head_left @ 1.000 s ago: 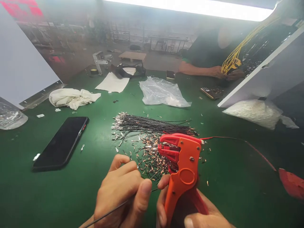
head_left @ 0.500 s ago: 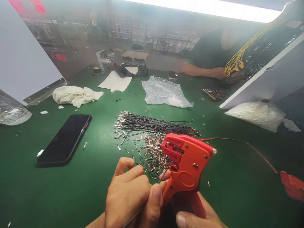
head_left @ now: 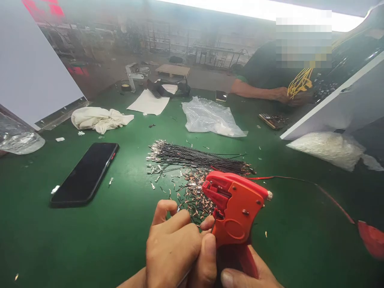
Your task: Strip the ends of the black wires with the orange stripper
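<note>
My right hand (head_left: 249, 276) grips the handles of an orange wire stripper (head_left: 235, 210) low in the middle of the view. My left hand (head_left: 177, 250) is closed in a pinch on a thin black wire (head_left: 212, 227), whose tip points up into the stripper's jaws. Just beyond the tool lies a bundle of black wires with metal ends (head_left: 195, 158), and in front of it a heap of cut wire scraps (head_left: 192, 196) on the green table (head_left: 120, 224).
A black phone (head_left: 85, 173) lies to the left. Behind it are a white cloth (head_left: 99, 119), paper (head_left: 148, 103) and a plastic bag (head_left: 210, 118). A red wire (head_left: 315, 188) runs right. A person across the table (head_left: 264, 72) holds yellow wires (head_left: 300, 82). White boards stand left and right.
My left hand has moved right and up, bringing the wire's tip into the stripper's jaws. The stripper has tilted and come a little closer to me.
</note>
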The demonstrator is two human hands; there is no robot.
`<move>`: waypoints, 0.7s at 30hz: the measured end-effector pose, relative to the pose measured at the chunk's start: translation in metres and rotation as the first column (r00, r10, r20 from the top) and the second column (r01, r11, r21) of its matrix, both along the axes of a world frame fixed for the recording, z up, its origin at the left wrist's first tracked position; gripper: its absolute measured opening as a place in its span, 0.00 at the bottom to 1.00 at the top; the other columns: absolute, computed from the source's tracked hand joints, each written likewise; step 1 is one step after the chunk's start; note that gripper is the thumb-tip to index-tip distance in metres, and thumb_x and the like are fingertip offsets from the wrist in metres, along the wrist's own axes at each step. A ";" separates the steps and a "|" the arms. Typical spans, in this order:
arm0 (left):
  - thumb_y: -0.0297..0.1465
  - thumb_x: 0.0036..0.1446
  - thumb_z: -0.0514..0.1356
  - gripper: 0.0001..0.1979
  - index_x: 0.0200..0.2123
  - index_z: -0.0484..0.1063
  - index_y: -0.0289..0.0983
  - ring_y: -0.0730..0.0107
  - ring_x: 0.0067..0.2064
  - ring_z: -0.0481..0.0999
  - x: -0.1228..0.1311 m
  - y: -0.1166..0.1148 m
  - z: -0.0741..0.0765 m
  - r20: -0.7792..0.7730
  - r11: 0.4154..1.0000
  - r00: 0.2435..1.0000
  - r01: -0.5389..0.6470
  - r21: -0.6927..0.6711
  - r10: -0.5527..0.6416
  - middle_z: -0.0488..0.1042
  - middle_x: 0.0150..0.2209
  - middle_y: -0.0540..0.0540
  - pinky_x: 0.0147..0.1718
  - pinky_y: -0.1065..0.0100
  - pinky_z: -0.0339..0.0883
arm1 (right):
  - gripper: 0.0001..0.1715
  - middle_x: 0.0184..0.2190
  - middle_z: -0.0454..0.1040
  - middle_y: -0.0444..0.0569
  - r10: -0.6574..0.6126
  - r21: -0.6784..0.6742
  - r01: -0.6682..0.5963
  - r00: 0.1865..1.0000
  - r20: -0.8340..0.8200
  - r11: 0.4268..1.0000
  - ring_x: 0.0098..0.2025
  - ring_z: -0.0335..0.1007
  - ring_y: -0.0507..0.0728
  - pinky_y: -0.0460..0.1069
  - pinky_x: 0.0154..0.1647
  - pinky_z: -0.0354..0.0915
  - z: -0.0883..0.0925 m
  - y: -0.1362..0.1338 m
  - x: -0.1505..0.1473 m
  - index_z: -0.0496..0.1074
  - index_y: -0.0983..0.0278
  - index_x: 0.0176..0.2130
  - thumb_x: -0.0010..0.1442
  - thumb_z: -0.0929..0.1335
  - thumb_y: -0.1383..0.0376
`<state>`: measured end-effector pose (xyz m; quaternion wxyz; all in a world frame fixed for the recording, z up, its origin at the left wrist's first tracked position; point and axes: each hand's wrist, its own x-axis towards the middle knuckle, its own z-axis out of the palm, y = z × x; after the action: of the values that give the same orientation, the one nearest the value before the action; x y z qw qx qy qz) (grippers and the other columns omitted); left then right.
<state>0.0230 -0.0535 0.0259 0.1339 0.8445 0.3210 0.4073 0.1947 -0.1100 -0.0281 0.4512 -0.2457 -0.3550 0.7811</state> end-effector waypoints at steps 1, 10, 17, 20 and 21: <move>0.17 0.60 0.52 0.15 0.24 0.63 0.39 0.74 0.22 0.65 0.000 0.000 -0.001 0.071 0.999 0.997 -0.032 -0.016 0.033 0.67 0.18 0.57 0.39 0.60 0.59 | 0.27 0.43 0.71 0.47 -0.001 0.000 0.001 1.000 0.022 1.000 0.42 0.65 0.58 0.55 0.48 0.57 0.001 0.000 0.001 0.68 0.51 0.57 0.60 0.72 0.58; 0.16 0.63 0.50 0.17 0.24 0.56 0.39 0.75 0.23 0.58 0.009 -0.002 -0.008 0.331 0.982 0.934 -0.082 -0.169 0.135 0.58 0.21 0.57 0.35 0.62 0.57 | 0.32 0.43 0.72 0.49 -0.045 0.011 0.044 0.996 0.079 0.999 0.43 0.66 0.60 0.56 0.47 0.58 -0.007 -0.002 0.001 0.67 0.54 0.58 0.56 0.73 0.55; 0.16 0.61 0.51 0.16 0.25 0.58 0.38 0.76 0.23 0.59 0.011 -0.005 -0.010 0.327 0.991 0.937 -0.090 -0.102 0.119 0.58 0.20 0.57 0.37 0.61 0.60 | 0.34 0.39 0.73 0.51 -0.047 0.007 0.046 0.983 0.176 0.999 0.42 0.70 0.64 0.58 0.46 0.63 -0.002 0.002 0.000 0.66 0.58 0.55 0.52 0.73 0.51; 0.16 0.61 0.52 0.15 0.25 0.59 0.38 0.75 0.24 0.62 0.012 -0.006 -0.013 0.324 0.992 0.938 -0.111 -0.067 0.127 0.61 0.20 0.57 0.38 0.61 0.61 | 0.32 0.35 0.72 0.49 -0.022 -0.025 0.026 0.986 0.166 0.999 0.36 0.69 0.61 0.56 0.41 0.64 0.001 0.001 -0.001 0.67 0.59 0.53 0.52 0.73 0.50; 0.16 0.60 0.52 0.15 0.26 0.60 0.38 0.75 0.24 0.63 0.012 -0.006 -0.013 0.322 0.992 0.938 -0.115 -0.055 0.127 0.62 0.20 0.57 0.38 0.61 0.62 | 0.32 0.34 0.71 0.48 -0.009 -0.052 0.017 0.988 0.155 0.999 0.34 0.67 0.60 0.55 0.39 0.63 0.003 0.000 -0.002 0.67 0.59 0.52 0.53 0.73 0.50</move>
<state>0.0349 -0.0595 0.0127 0.1746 0.7420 0.3529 0.5426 0.1926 -0.1100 -0.0249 0.4206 -0.3197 -0.3667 0.7658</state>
